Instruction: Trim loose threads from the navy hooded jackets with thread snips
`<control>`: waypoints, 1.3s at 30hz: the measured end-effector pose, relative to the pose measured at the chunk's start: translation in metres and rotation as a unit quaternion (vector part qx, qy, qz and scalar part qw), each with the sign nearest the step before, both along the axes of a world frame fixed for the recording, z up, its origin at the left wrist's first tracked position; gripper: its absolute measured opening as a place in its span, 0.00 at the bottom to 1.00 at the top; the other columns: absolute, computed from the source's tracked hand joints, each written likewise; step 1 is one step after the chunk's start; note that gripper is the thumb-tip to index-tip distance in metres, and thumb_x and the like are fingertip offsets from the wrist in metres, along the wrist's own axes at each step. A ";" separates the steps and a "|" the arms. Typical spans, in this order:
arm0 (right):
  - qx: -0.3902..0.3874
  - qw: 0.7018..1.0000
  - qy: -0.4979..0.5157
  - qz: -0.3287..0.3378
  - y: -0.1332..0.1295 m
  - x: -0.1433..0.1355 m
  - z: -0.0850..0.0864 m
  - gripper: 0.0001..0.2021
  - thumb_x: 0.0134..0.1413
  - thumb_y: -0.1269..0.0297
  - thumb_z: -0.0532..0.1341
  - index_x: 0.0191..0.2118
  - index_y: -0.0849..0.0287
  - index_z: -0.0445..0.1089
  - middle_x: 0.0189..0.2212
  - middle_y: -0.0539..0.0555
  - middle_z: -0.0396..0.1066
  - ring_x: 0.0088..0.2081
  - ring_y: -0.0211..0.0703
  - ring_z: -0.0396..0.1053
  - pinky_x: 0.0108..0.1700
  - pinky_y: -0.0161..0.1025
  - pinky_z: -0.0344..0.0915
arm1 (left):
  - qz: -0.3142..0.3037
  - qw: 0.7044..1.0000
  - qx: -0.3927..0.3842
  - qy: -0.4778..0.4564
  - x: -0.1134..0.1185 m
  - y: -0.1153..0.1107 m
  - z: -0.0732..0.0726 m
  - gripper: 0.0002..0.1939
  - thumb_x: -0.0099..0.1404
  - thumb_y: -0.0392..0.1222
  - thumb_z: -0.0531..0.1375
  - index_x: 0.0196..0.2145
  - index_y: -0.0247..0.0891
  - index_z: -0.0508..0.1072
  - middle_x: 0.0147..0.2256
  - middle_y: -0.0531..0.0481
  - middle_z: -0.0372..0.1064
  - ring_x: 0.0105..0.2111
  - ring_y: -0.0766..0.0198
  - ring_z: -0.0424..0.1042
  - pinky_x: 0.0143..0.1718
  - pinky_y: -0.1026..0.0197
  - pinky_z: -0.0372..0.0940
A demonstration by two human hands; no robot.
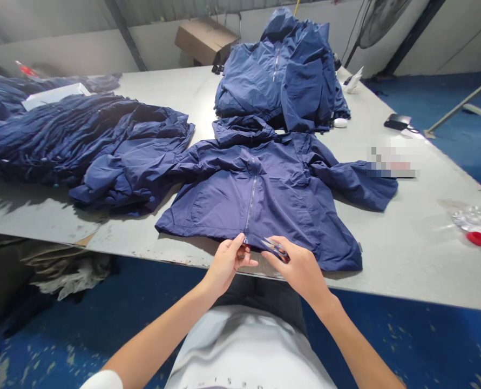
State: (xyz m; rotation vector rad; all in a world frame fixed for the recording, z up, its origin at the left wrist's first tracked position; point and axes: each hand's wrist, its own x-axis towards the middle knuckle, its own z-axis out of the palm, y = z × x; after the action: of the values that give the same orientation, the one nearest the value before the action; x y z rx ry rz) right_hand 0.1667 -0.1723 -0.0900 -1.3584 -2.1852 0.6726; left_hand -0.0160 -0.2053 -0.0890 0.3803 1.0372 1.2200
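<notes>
A navy blue jacket [284, 200] lies spread on the table, its hood away from me and its hem at the near edge. Its front zipper [251, 202] is closed down the middle. My left hand [227, 262] pinches the hem at the zipper's lower end. Just to the right, my right hand [299, 267] holds small scissors [276, 247], their tips pointing left toward the zipper end over the hem. The fingers partly hide the scissors' handles.
Stacked navy jackets [280, 75] stand behind the spread one. A long heap of navy garments [82, 135] fills the left side of the white table [418, 243]. A red object [479, 238] and clear plastic lie at the right edge.
</notes>
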 end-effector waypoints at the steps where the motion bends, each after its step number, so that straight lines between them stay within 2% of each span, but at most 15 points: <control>1: -0.007 1.000 -0.004 0.000 0.000 0.001 0.000 0.14 0.61 0.52 0.61 0.47 0.55 0.70 0.33 0.51 0.78 0.31 0.45 0.76 0.35 0.39 0.67 | 0.005 1.000 0.013 0.017 0.001 -0.001 -0.001 0.21 0.56 0.54 0.68 0.25 0.31 0.72 0.22 0.55 0.67 0.20 0.73 0.67 0.31 0.64 0.74; 4: -0.027 1.000 -0.001 0.001 0.001 0.004 0.003 0.14 0.60 0.54 0.62 0.46 0.55 0.71 0.32 0.51 0.78 0.30 0.44 0.75 0.34 0.38 0.66 | 0.005 0.997 0.043 0.070 0.002 -0.001 -0.007 0.22 0.56 0.56 0.68 0.25 0.30 0.75 0.22 0.53 0.70 0.23 0.69 0.72 0.34 0.65 0.72; 7: -0.044 0.998 0.036 -0.001 0.000 0.009 0.008 0.15 0.61 0.52 0.61 0.48 0.55 0.71 0.31 0.50 0.77 0.29 0.42 0.74 0.34 0.36 0.66 | 0.016 0.993 0.051 0.108 0.001 0.000 -0.010 0.22 0.55 0.57 0.68 0.25 0.31 0.76 0.23 0.52 0.72 0.23 0.69 0.73 0.32 0.65 0.70; 10: -0.052 0.996 0.066 -0.011 -0.004 0.014 0.011 0.16 0.64 0.51 0.57 0.49 0.55 0.70 0.30 0.50 0.75 0.28 0.39 0.72 0.31 0.35 0.66 | 0.037 0.989 0.043 0.136 0.003 -0.001 -0.008 0.22 0.56 0.57 0.68 0.25 0.32 0.76 0.21 0.52 0.71 0.21 0.68 0.73 0.29 0.67 0.67; 13: -0.054 0.995 0.085 -0.010 -0.012 0.014 0.012 0.15 0.62 0.51 0.59 0.48 0.55 0.70 0.34 0.51 0.75 0.30 0.39 0.72 0.31 0.33 0.67 | 0.046 0.985 0.048 0.157 0.007 -0.003 -0.005 0.22 0.57 0.57 0.67 0.24 0.32 0.76 0.19 0.53 0.71 0.20 0.68 0.72 0.27 0.67 0.65; 17: -0.018 0.994 0.111 0.011 -0.023 0.007 0.009 0.12 0.62 0.56 0.61 0.47 0.55 0.71 0.36 0.52 0.73 0.34 0.39 0.72 0.34 0.33 0.67 | 0.040 0.978 0.065 0.194 0.010 -0.004 -0.009 0.23 0.57 0.58 0.66 0.22 0.32 0.76 0.18 0.52 0.71 0.20 0.67 0.71 0.27 0.66 0.65; 21: 0.065 0.991 0.119 -0.011 -0.030 -0.001 -0.001 0.10 0.61 0.61 0.62 0.46 0.57 0.71 0.34 0.52 0.71 0.28 0.36 0.67 0.30 0.34 0.65 | 0.033 0.971 0.075 0.223 0.010 -0.005 -0.018 0.24 0.54 0.60 0.67 0.21 0.32 0.76 0.18 0.51 0.71 0.19 0.68 0.69 0.25 0.65 0.65; 24: 0.107 0.987 0.119 -0.020 -0.033 -0.005 -0.010 0.09 0.61 0.63 0.63 0.46 0.57 0.71 0.33 0.52 0.72 0.27 0.36 0.66 0.29 0.34 0.65 | 0.037 0.966 0.085 0.243 0.010 -0.006 -0.023 0.25 0.55 0.62 0.66 0.21 0.32 0.77 0.18 0.51 0.71 0.18 0.68 0.68 0.24 0.66 0.64; 32: 0.134 0.982 0.132 -0.013 -0.035 -0.013 -0.018 0.10 0.59 0.66 0.64 0.47 0.58 0.71 0.36 0.53 0.74 0.30 0.36 0.69 0.28 0.33 0.64 | -0.005 0.950 0.125 0.286 0.006 -0.011 -0.023 0.27 0.61 0.62 0.61 0.19 0.34 0.75 0.17 0.51 0.69 0.19 0.68 0.67 0.25 0.65 0.63; 39: 0.124 0.982 0.137 -0.036 -0.039 -0.017 -0.020 0.10 0.61 0.64 0.63 0.47 0.57 0.72 0.34 0.54 0.73 0.29 0.37 0.68 0.26 0.34 0.64 | -0.025 0.950 0.126 0.283 0.001 -0.012 -0.025 0.28 0.63 0.61 0.60 0.17 0.34 0.73 0.17 0.51 0.68 0.20 0.69 0.66 0.26 0.65 0.63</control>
State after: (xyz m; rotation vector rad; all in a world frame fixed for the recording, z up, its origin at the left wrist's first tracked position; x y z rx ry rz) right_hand 0.1494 -0.2117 -0.1097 -1.1369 -1.9186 0.5080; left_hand -0.0151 -0.2177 -0.1137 0.9938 1.3466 1.2280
